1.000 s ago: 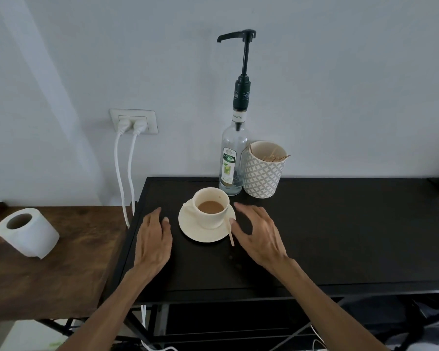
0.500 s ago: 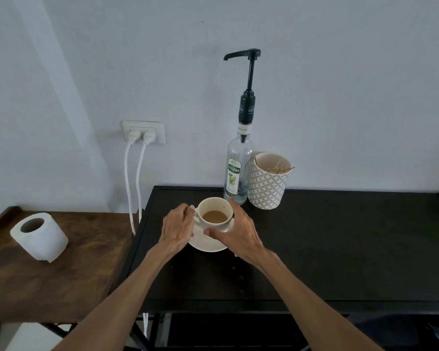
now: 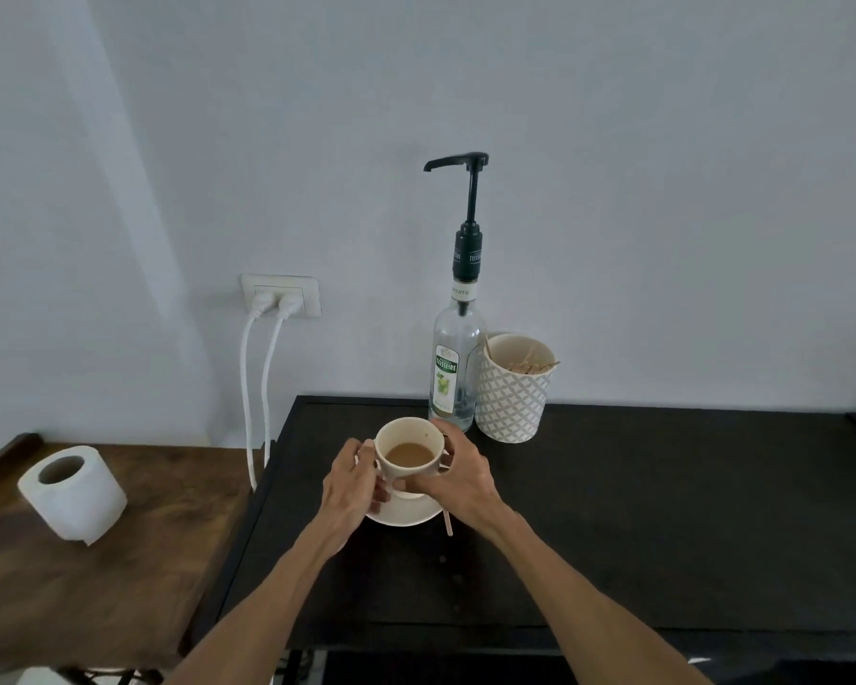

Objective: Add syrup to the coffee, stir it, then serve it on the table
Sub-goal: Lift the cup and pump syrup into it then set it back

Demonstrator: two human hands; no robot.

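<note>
A cream cup (image 3: 409, 454) holding light brown coffee sits on a cream saucer (image 3: 406, 512) on the black table (image 3: 638, 511). My left hand (image 3: 354, 487) grips the cup's handle side. My right hand (image 3: 458, 479) wraps the cup's right side, fingers reaching under its base. A wooden stir stick (image 3: 448, 522) leans on the saucer's right rim. Just behind the cup stands the clear syrup bottle (image 3: 453, 368) with its tall black pump.
A patterned white cup of wooden sticks (image 3: 515, 388) stands right of the bottle. A toilet paper roll (image 3: 73, 491) lies on the lower brown wooden table (image 3: 70, 585) to the left. Two white cables (image 3: 255, 388) hang from a wall socket.
Both hands came in from the tabletop and closed around the cup. My view has tilted upward, so the table sits lower in the frame.
</note>
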